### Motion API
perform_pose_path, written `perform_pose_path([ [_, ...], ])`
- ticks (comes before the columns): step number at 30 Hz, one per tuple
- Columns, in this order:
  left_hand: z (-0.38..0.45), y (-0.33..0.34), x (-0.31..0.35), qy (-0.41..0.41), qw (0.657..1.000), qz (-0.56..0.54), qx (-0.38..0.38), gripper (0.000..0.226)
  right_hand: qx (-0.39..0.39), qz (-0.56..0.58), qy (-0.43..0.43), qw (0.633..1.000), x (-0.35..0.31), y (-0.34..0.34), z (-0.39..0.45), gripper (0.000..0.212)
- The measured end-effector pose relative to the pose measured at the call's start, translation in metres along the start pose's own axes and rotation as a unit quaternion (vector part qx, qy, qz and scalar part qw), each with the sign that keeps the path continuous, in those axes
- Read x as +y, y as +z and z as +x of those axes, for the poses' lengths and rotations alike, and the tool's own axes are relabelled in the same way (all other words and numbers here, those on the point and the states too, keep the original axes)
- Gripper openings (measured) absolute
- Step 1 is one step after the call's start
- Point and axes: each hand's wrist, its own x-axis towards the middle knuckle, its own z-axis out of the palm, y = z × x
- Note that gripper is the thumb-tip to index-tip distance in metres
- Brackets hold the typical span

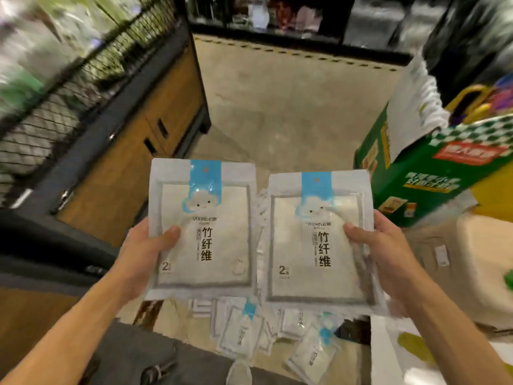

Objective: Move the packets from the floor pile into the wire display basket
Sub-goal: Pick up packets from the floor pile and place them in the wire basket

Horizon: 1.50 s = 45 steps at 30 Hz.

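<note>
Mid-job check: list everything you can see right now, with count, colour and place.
held packets: two, white with blue tabs, one in each hand, side by side
floor pile: several white packets, count unclear, below the held ones
wire display basket: one, black mesh, upper left on a wooden cabinet
green carton: one, right
beige box: one, lower right
left hand: grips the left packet's edge
right hand: grips the right packet's edge

Beige concrete floor (291,107), wooden cabinet (155,129), dark shelving (277,18)

Dim indoor light, heavy motion blur, edges smeared and bowed
</note>
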Motion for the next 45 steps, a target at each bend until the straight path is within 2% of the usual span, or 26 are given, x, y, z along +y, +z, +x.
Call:
perform_pose_path([
  [4,-0.068,-0.052,0.086,0.048,0.997,-0.038,0.051,0.019,-0.035,-0.001,-0.038,0.999,-0.085,0.050,-0.054,0.034],
  [9,-0.155,-0.118,0.151,0.107,0.984,-0.097,0.103,0.037,-0.111,0.000,-0.078,0.991,-0.165,0.110,-0.113,0.028],
  [12,-0.207,-0.146,0.169,0.146,0.973,-0.118,0.134,0.057,-0.169,0.005,-0.101,0.980,-0.199,0.145,-0.138,0.026],
  [17,-0.297,-0.169,0.160,0.179,0.948,-0.146,0.220,0.045,-0.287,-0.016,-0.136,0.948,-0.220,0.191,-0.176,0.025],
  [21,-0.371,-0.170,0.130,0.188,0.916,-0.176,0.308,0.031,-0.373,-0.036,-0.142,0.916,-0.212,0.218,-0.205,0.026],
  [24,-0.426,-0.174,0.100,0.180,0.886,-0.192,0.381,0.041,-0.424,-0.059,-0.145,0.892,-0.199,0.238,-0.226,0.028],
  [29,-0.514,-0.182,0.050,0.153,0.838,-0.220,0.476,0.031,-0.516,-0.095,-0.134,0.841,-0.167,0.271,-0.277,0.030],
  [37,-0.622,-0.212,-0.026,0.147,0.785,-0.259,0.544,0.029,-0.590,-0.138,-0.098,0.790,-0.099,0.328,-0.378,0.028],
  [41,-0.659,-0.241,-0.069,0.137,0.771,-0.273,0.559,0.043,-0.595,-0.167,-0.114,0.778,-0.061,0.358,-0.422,0.023],
  [45,-0.683,-0.273,-0.119,0.106,0.760,-0.298,0.568,0.032,-0.597,-0.194,-0.113,0.770,-0.024,0.385,-0.455,0.024],
])
